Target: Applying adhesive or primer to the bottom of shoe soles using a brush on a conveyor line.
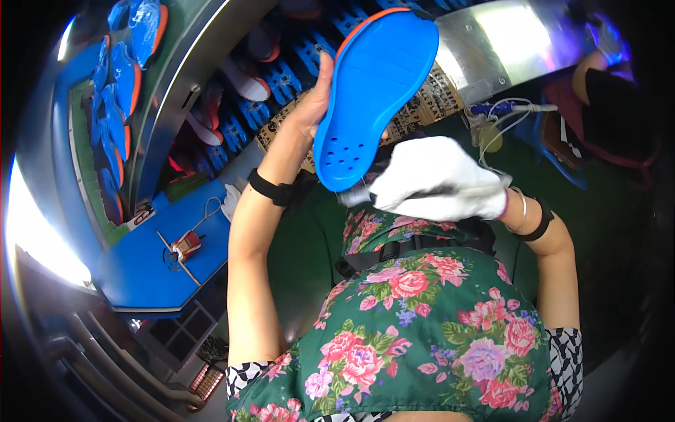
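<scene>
A blue shoe sole [376, 77] with an orange side edge is held up in front of me, tilted. Small holes dot its lower, narrower end. My bare left hand [316, 105] grips it along its left edge, thumb pointing up, with the other fingers hidden behind it. My right hand [439, 183], in a white glove, is closed just below and to the right of the sole. From it sticks out what looks like a small brush [356, 196], its pale tip blurred close to the sole's lower end.
More blue soles [116, 119] line a green surface at the left. Beyond my hands, shoes and blue racks [285, 81] fill a conveyor with a metal rim. A blue table [140, 274] carries a small red container [186, 245] with sticks across it. Cables [503, 116] hang at the right.
</scene>
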The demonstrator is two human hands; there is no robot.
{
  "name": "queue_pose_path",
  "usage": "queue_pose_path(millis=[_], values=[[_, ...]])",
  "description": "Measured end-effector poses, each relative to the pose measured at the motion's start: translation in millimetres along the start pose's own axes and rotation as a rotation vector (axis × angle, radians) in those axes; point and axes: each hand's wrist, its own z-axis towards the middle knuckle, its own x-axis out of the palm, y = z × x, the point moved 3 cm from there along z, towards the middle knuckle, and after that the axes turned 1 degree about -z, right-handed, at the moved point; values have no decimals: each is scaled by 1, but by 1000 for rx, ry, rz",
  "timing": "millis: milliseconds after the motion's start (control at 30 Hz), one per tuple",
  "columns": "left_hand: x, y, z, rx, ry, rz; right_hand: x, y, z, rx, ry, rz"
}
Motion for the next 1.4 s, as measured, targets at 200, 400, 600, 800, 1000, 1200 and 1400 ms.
queue_pose_path(millis=[200, 400, 600, 800, 1000, 1200, 1400], values=[[-29, 38, 8, 190, 246, -566, -39, -6, 1, 345, -511, 192], [25, 51, -4, 288, -142, -419, -63, 2, 12, 243, -544, -83], [29, 50, -28, 182, -108, -274, -52, 8, 7, 134, -413, -205], [45, 50, -36, 325, 174, -973, -46, 20, 5, 10, -423, -391], [39, 64, -9, 441, 138, -805, -51, 38, 19, -91, -523, -622], [85, 47, -10, 433, 572, -1072, -62, 43, 30, -107, -492, -621], [66, 74, -14, 349, 27, -601, -71, 34, 44, -63, -398, -676]])
